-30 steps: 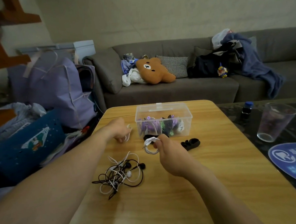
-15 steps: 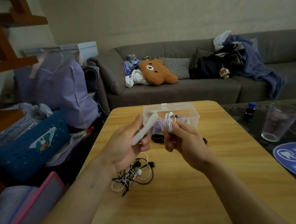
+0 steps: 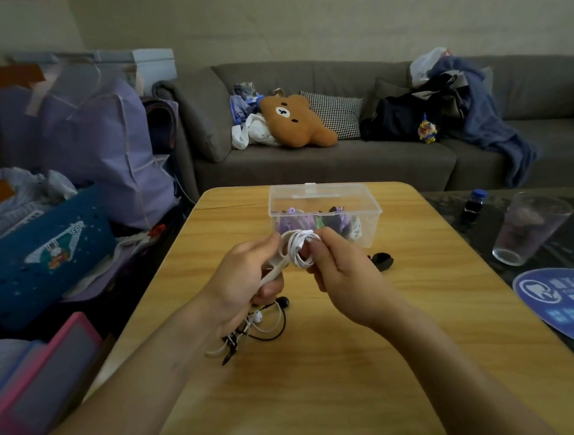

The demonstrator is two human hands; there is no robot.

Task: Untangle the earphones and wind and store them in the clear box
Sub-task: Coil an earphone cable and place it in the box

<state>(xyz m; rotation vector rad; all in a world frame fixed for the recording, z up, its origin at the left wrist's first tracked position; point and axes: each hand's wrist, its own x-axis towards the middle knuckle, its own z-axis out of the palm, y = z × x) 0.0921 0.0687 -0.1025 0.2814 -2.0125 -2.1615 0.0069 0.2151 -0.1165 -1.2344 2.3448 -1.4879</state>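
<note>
Right above the middle of the light wooden table (image 3: 336, 364), a small coil of white earphone cable (image 3: 298, 250) is held up between both hands, just in front of the clear plastic box (image 3: 323, 200). The right hand (image 3: 343, 277) pinches the coil's right side between thumb and fingertips. The left hand (image 3: 249, 282) has its fingers curled round a flat white strap (image 3: 273, 274), whose upper end meets the coil; whether the strap already wraps the coil cannot be told. The clear box stands with its lid shut, and purple, dark and white wound earphones show through its walls. Below the left wrist, a tangle of black and white earphone cables (image 3: 255, 328) lies on the table. A small black strap-like piece (image 3: 382, 260) lies just in front of the box's right corner. Off to the right, a clear drinking glass (image 3: 530, 228) stands on a dark side table (image 3: 444, 205), and a brown bear cushion (image 3: 295, 122) lies on the grey sofa (image 3: 326, 163) behind.
</note>
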